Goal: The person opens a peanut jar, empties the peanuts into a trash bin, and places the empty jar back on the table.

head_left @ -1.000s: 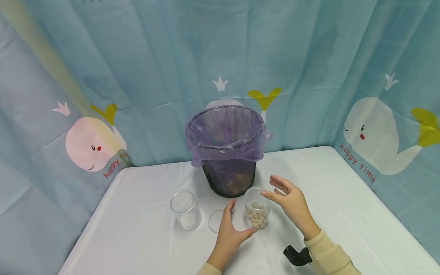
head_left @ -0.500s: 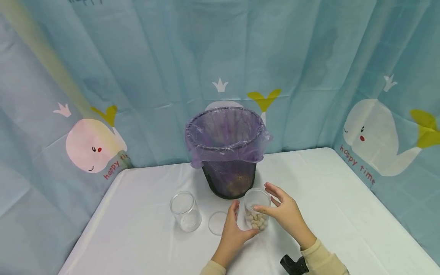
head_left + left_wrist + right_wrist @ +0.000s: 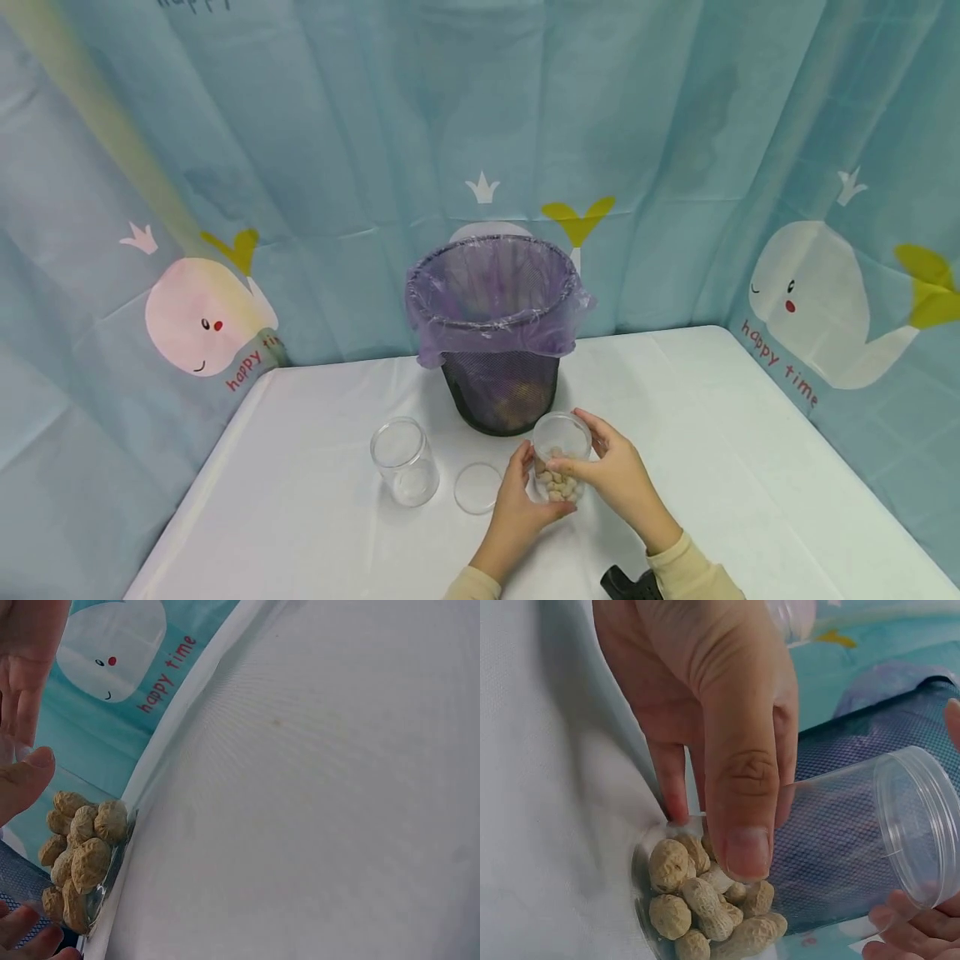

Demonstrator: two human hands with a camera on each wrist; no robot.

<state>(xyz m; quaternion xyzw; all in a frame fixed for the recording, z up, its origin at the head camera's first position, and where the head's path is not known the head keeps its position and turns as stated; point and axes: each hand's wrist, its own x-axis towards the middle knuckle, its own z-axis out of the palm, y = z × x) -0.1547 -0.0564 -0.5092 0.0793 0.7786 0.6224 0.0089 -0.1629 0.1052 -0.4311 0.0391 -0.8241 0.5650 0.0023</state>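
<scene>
Jar (image 3: 840,840) on table (image 3: 300,508), before bin (image 3: 498,383) | right hand (image 3: 624,482) holding it; left hand (image 3: 519,510) curved alongside, grip unclear | risk: uneven squeeze could tip lidless jar, spilling peanuts (image 3: 709,904).

- White counter (image 3: 300,467)
- Light-blue curtain (image 3: 360,108) behind and beside the counter
- Pinkish whale print (image 3: 197,312) left of the counter
- White whale print (image 3: 821,308) right of the counter

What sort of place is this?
Probably an indoor spot set up for table activities, though I can't be sure: there's a white-covered table, a whale-print curtain around it, and a bin with a purple liner.
</scene>
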